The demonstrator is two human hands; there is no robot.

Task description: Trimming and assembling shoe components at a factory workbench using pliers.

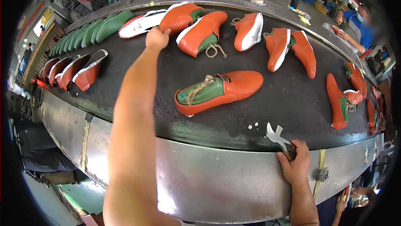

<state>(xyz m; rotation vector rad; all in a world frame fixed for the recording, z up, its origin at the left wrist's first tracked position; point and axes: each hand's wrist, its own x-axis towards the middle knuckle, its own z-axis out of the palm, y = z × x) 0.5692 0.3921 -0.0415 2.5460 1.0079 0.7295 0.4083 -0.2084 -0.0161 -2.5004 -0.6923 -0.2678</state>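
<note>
L hand (157, 38) grip clenched on orange shoe (180, 16); R hand (295, 165) grasping metal tool (279, 137).

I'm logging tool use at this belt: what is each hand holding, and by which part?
The right hand grips a metal pincer tool by its handle. The left hand touches an orange shoe; a grip cannot be told.

An orange leather shoe upper (180, 16) stretched on a green last lies on its side at the far edge of the dark belt surface, white sole edge showing, toe toward the left. A small metal hooked tool (277, 137) with a wooden handle stands tilted at the near steel rim
</note>
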